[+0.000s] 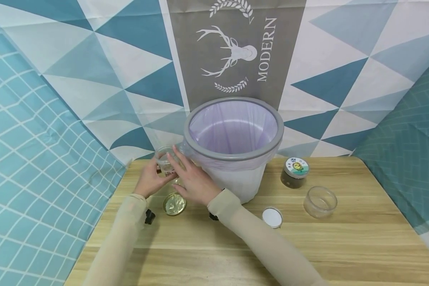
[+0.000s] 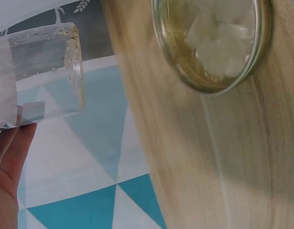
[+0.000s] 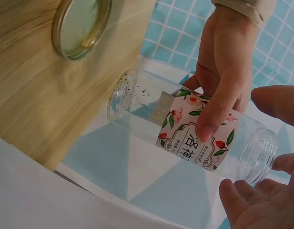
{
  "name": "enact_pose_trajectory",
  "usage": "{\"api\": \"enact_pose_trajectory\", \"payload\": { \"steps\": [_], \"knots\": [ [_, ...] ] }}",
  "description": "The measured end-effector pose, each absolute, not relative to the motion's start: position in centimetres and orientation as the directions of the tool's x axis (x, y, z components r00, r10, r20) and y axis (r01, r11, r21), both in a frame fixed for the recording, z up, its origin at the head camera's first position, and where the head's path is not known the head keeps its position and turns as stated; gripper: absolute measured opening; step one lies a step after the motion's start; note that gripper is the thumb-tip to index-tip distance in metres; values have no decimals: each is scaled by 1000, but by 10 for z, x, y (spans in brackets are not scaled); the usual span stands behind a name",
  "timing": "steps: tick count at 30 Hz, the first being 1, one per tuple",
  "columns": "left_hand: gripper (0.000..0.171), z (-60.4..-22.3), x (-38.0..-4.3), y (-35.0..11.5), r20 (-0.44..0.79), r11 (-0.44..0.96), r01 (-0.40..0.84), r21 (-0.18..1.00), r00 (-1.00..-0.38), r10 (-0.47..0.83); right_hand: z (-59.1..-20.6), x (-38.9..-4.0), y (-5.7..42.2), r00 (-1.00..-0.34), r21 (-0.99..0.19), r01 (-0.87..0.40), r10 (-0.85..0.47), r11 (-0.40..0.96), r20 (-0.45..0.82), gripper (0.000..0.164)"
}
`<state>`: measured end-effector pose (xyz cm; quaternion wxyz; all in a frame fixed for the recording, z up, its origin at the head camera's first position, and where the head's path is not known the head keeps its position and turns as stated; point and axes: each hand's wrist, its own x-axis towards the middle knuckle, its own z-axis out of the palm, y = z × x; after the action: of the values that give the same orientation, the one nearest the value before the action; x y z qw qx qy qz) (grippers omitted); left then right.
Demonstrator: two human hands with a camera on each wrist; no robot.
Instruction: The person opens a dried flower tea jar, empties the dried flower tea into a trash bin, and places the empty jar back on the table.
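My left hand grips a clear jar round its flowered label, with the thumb lying across the label in the right wrist view. Small dark bits cling inside the base of the jar. At the open threaded mouth is my right hand, fingers spread; whether they touch the rim I cannot tell. Below the hands a gold-rimmed lid lies on the wooden table. In the left wrist view the lid looks large and close, and only part of the left hand shows.
A white bin with a purple liner stands just right of the hands. Farther right are a dark-filled jar with a printed lid, a clear bowl-like container and a round white lid. A small black object lies left.
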<state>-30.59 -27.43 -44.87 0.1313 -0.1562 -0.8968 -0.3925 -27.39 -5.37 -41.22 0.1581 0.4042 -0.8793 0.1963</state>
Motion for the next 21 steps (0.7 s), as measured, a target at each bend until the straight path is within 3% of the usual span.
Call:
{"api": "enact_pose_trajectory", "payload": {
  "steps": [12, 21],
  "knots": [
    [77, -468, -313, -275, 310, 615, 349, 707, -935, 174, -421, -282, -57, -682, -261, -731, -655, 631, 326, 96],
    [75, -481, -317, -271, 292, 605, 346, 717, -937, 191, -426, -283, -57, -727, -386, -681, -636, 622, 259, 97]
  ]
}}
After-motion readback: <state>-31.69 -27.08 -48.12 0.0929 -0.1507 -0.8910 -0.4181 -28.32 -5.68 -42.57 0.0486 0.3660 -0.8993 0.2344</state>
